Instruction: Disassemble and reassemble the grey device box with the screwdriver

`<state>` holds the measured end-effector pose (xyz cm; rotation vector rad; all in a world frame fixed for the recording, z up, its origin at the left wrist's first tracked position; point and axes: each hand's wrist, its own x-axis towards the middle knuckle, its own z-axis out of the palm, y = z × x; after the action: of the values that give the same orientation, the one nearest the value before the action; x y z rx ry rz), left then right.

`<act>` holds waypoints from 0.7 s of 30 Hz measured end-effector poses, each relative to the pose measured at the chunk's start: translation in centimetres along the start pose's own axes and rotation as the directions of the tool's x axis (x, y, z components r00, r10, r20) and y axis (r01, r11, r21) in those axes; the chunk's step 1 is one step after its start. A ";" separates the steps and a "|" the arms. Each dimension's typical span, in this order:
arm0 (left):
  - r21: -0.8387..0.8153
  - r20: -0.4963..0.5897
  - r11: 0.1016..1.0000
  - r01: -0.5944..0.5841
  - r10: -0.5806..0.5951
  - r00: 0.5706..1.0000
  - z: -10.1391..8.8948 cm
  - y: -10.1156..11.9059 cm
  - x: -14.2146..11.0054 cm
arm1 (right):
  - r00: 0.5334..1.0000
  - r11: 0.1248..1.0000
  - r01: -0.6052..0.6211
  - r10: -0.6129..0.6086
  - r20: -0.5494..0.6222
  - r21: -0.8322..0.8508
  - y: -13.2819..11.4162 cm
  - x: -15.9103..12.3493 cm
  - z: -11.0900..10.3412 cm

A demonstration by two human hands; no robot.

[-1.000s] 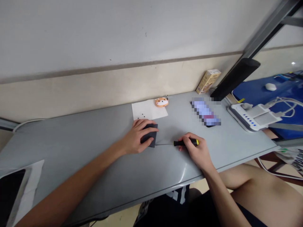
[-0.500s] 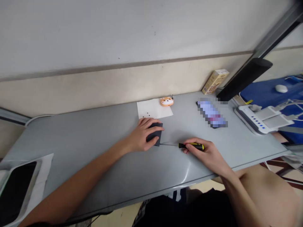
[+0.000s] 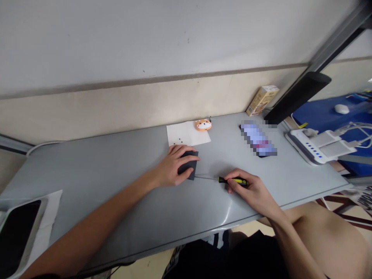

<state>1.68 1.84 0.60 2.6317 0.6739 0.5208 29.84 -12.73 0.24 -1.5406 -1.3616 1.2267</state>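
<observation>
A flat dark-grey rectangular box (image 3: pixel 190 169) lies on the grey desk (image 3: pixel 122 162). My left hand (image 3: pixel 178 166) is laid over it, thumb on the near part and fingers across the top, holding it down; much of the box is hidden beneath. In my right hand (image 3: pixel 247 188) is a screwdriver (image 3: pixel 240 181) with a black and yellow handle, gripped between thumb and fingers. Its long thin shaft points left, and the tip meets the near right corner of the box. Behind the left hand, several tiny dark pieces (image 3: pixel 179 139), perhaps screws, rest on a white paper (image 3: pixel 186 130).
An orange and white animal-faced case (image 3: pixel 203 124) sits on the paper. To the right are a phone (image 3: pixel 258 139) with a blurred screen, a carton (image 3: pixel 262 100), a black cylinder (image 3: pixel 299 97) and a power strip (image 3: pixel 310 147) with chargers. A dark-screened device (image 3: pixel 20 236) lies at the left.
The screwdriver's handle has turned in my right hand, showing a different side, and its back end has dipped towards me. My left hand stays on the box. The camera view has shifted slightly.
</observation>
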 end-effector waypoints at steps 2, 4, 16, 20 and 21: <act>-0.002 0.005 1.000 0.003 -0.003 1.000 0.0 0.0 0.0 | 1.000 1.000 0.005 -0.005 0.007 -0.010 -0.1 0.0 0.1; -0.002 0.009 1.000 -0.001 0.001 1.000 0.0 -0.1 0.0 | 1.000 1.000 0.004 -0.004 -0.004 -0.010 -0.3 0.0 0.2; 0.007 0.000 1.000 -0.026 0.026 1.000 0.1 -0.2 0.0 | 1.000 1.000 0.009 -0.009 0.004 -0.011 -0.1 -0.1 0.1; 0.013 -0.016 0.997 -0.070 0.070 0.997 0.1 0.0 -0.1 | 0.998 1.000 0.005 -0.004 -0.060 0.012 0.1 0.0 0.0; 0.014 -0.011 0.997 -0.080 0.081 0.997 0.1 0.2 -0.2 | 0.997 1.000 0.003 -0.001 -0.081 0.025 0.2 0.0 0.0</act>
<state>1.64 1.59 0.54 2.6790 0.5785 0.5568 29.92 -12.79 0.08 -1.5540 -1.2905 1.1631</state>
